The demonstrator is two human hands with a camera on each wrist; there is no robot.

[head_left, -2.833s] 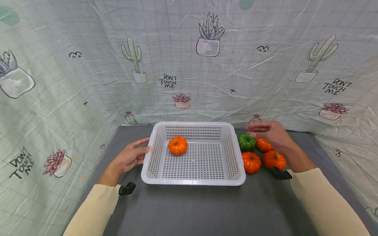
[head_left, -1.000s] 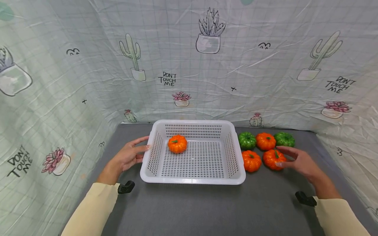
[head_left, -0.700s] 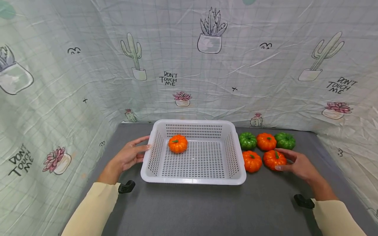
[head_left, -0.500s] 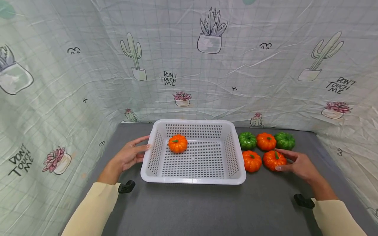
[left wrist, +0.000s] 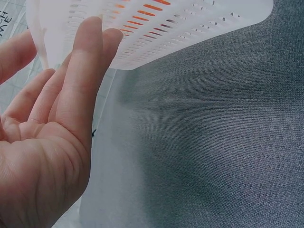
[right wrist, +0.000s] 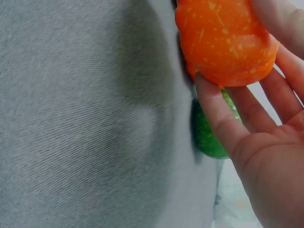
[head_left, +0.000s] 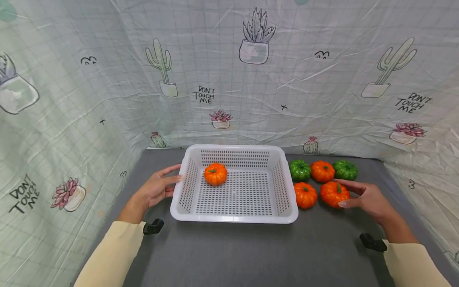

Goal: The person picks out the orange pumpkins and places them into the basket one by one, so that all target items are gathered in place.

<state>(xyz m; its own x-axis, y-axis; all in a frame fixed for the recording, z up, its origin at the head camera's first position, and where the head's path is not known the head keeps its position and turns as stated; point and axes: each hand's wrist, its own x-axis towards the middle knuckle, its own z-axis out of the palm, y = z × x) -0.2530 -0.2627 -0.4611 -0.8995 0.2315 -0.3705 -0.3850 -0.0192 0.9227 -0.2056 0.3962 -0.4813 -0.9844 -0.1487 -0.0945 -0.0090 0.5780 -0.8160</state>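
A white perforated plastic basket [head_left: 234, 219] stands on the grey table, with one small orange pumpkin [head_left: 215, 174] inside at its left. My left hand [head_left: 155, 189] rests against the basket's left side, thumb at the rim; in the left wrist view its fingers [left wrist: 78, 85] lie fairly straight along the outer wall. To the right of the basket, my right hand [head_left: 367, 198] holds another orange pumpkin [head_left: 333, 194] between thumb and fingers. In the right wrist view this pumpkin [right wrist: 223, 40] appears slightly raised, a shadow beside it on the cloth.
Near the held pumpkin are two more orange pumpkins, one front [head_left: 305, 195] by the basket and one behind [head_left: 322, 171]. Two green pumpkins, left [head_left: 300, 170] and right [head_left: 345, 170], flank the rear one. A patterned curtain [head_left: 229, 79] encloses the back and sides.
My right hand came from above the back pumpkins down to the front right orange one, closed round it and has just moved it slightly, tilting its stem. The left hand stays at the basket.
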